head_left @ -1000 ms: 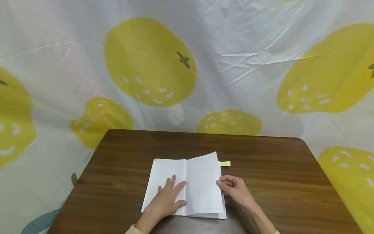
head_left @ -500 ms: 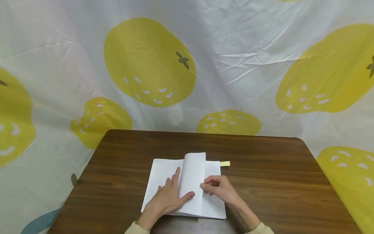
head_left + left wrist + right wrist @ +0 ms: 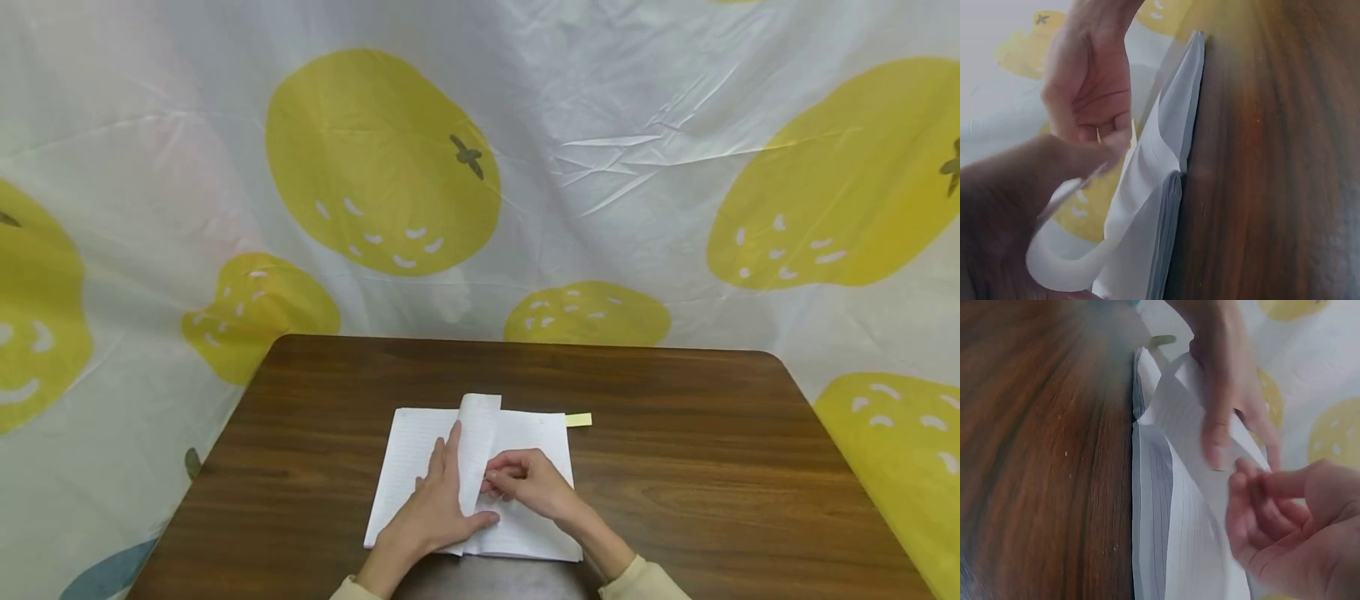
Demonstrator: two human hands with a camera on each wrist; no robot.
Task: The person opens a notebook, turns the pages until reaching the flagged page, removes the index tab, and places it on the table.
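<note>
From the head view, an open lined notebook point(image 3: 480, 483) lies flat near the front edge of the brown tabletop point(image 3: 675, 467). The left hand point(image 3: 435, 508) rests palm down on the left-hand page, fingers straight and pointing away, thumb spread toward the spine. The right hand point(image 3: 528, 483) comes in from the right with fingers curled, pinching a single page point(image 3: 478, 433) that stands up, bowed, over the spine. A small yellow tab point(image 3: 578, 420) pokes out at the notebook's far right corner. A cloth backdrop point(image 3: 600, 167) printed with yellow fruit hangs behind.

From the left wrist, the lifted page point(image 3: 1141, 187) curls above the stacked sheets, and the right hand point(image 3: 1088, 81) grips its edge from above.

From the right wrist, the right hand's fingers point(image 3: 1266, 506) are bent close together at the sheet, and the left hand point(image 3: 1229, 381) lies flat beyond it.
</note>
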